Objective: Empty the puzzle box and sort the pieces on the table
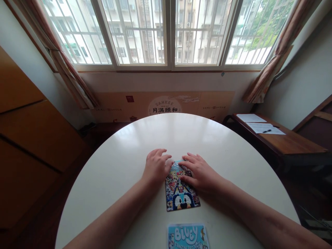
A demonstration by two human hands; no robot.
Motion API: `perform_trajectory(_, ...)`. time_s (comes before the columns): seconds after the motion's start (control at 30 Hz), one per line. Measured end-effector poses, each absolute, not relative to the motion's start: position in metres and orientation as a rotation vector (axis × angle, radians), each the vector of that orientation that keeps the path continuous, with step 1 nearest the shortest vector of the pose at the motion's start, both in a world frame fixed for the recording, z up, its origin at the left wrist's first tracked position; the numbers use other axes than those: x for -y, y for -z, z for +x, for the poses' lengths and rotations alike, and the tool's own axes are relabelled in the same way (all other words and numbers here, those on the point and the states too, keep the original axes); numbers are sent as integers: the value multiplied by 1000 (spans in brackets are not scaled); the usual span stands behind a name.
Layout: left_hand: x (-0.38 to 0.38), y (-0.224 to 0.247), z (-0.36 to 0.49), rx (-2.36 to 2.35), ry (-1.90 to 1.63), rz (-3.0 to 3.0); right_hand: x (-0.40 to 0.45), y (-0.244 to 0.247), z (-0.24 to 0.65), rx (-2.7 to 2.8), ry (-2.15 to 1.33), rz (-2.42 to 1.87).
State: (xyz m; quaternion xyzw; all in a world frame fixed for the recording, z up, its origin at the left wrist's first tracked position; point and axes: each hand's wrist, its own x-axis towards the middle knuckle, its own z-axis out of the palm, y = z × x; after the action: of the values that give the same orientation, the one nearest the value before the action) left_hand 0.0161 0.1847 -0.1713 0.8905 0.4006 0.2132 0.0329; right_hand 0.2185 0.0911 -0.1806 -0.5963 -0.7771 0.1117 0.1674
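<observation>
A colourful picture card [178, 193] with a blue cartoon dog at its near end lies flat on the white round table [116, 207]. At its far left corner is my left hand [157, 166], fingers apart and curved, the thumb side by the card's edge. My right hand [199, 173] rests over the card's right side with its fingers spread, covering part of the print. Closer to me lies a light blue booklet [188, 237] lettered "Bluey", cut off by the bottom of the view.
A long printed board [215, 103] stands against the wall beneath the barred window. On the right, a wooden side table [298, 145] bears paper sheets [264, 128] and dark pens [267, 131]. An orange-brown cabinet [23, 173] fills the left side.
</observation>
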Motion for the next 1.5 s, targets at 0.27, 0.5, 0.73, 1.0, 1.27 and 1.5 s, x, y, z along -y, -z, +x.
perform_trajectory(0.27, -174, 174, 29, -1198, -646, 2714, -88, 183, 212, 2147, -255, -1771)
perform_trajectory(0.5, -181, 178, 31, -1219, -600, 2607, -87, 182, 213, 2150, -275, -1801)
perform_trajectory(0.73, -184, 177, 30, -1180, -642, 2599, -87, 180, 211, 2141, -269, -1814)
perform_trajectory(1.0, -187, 175, 26, -1098, -706, 2579, -88, 182, 212, 2144, -272, -1804)
perform_trajectory(1.27, -185, 168, 26, -1022, -787, 2590, -88, 177, 211, 2151, -338, -1821)
perform_trajectory(1.5, -196, 154, 10, -1080, -900, 2414, -88, 175, 210, 2155, -362, -1821)
